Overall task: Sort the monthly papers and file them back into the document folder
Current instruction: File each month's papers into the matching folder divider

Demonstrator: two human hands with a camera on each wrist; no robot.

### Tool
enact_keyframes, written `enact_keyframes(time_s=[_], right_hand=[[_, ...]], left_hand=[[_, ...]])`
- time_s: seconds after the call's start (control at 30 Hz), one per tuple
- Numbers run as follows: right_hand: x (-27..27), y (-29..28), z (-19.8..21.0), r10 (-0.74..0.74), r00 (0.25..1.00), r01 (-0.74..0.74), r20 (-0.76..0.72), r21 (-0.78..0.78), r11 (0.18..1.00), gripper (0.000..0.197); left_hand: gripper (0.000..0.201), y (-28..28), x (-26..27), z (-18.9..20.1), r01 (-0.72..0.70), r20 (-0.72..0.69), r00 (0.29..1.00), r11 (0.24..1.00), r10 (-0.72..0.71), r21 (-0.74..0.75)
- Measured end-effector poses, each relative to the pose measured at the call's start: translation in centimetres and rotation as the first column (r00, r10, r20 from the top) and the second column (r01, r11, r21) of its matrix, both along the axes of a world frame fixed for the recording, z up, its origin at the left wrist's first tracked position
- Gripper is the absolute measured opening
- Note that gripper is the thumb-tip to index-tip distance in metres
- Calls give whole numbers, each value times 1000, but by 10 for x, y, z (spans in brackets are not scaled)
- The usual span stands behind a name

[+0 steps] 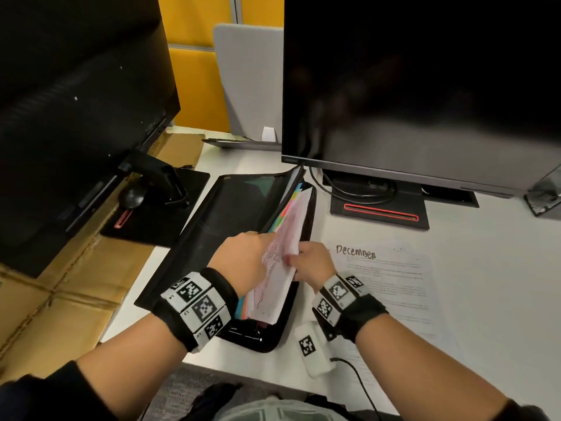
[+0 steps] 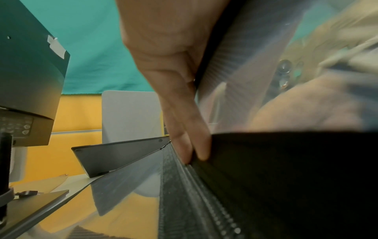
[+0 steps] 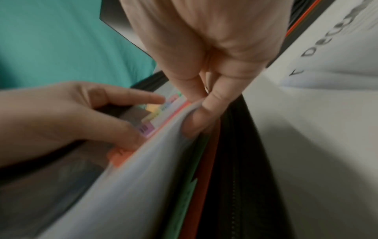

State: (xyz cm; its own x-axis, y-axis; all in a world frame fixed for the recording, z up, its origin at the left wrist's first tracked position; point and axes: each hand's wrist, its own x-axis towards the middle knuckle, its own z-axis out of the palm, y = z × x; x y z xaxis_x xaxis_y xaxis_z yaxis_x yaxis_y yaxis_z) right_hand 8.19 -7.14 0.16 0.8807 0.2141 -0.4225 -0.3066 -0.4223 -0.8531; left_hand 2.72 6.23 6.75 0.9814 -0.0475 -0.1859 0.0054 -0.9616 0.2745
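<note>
A black zip document folder lies open on the white desk, with coloured tabbed dividers fanned along its right half. My left hand reaches into the dividers; its index finger and thumb lie straight on the coloured tabs and press them leftward. My right hand pinches the near edge of a white printed sheet, which stands tilted among the dividers. In the right wrist view thumb and fingers clamp that sheet. A paper headed "December" lies flat to the folder's right.
Two dark monitors stand behind; the right one's base is just beyond the folder. A mouse sits on a black pad at left, over flattened cardboard. A white tagged device with a cable lies near the desk's front edge.
</note>
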Motion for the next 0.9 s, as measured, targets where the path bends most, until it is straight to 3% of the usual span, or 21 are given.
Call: enact_keyframes(time_s=[0.1,0.2,0.33,0.4,0.47,0.5,0.57,0.6,0.67,0.73,0.8,0.9], right_hand=[[13,29,-13,109,994,-108,-1,-130,986,14],[19,47,-18,117,990,-128,-74,-160,979,23],[12,23,-6,102,983,-90,-150,91,992,9],[6,-13,2,61,996,-52,-70,114,992,6],[0,-63,5,-18,998,21,65,-49,999,10],[-4,-91,5,-22,994,46,107,-227,973,20],[-15,-140,3,-10,998,49,66,-610,791,44],[-23,-159,0,-57,998,44,6,-725,688,57],[-40,-178,-4,-200,976,48,-81,-823,566,77],[-51,-188,-9,-267,959,70,-92,-839,539,89],[-54,-194,-12,-266,961,85,-74,-836,542,95],[-53,-198,-12,-283,956,93,-76,-838,538,99]], left_hand=[[50,2,-1,0,-23,5,1000,1000,23,5],[51,5,-1,-1,-34,3,999,999,34,-14],[61,6,2,-2,-36,-20,999,999,36,22],[59,3,4,-5,-20,-15,1000,996,21,87],[52,-3,6,-9,24,-3,1000,985,-24,170],[50,-7,7,-11,53,-3,999,976,-54,210],[49,-15,10,-16,130,-12,991,944,-132,305],[50,-19,11,-18,186,-23,981,912,-191,366],[50,-28,16,-22,339,-75,934,798,-349,499],[43,-36,20,-26,519,-199,836,617,-512,592],[35,-40,24,-31,652,-356,728,430,-586,625],[23,-45,28,-35,723,-495,659,294,-567,625]])
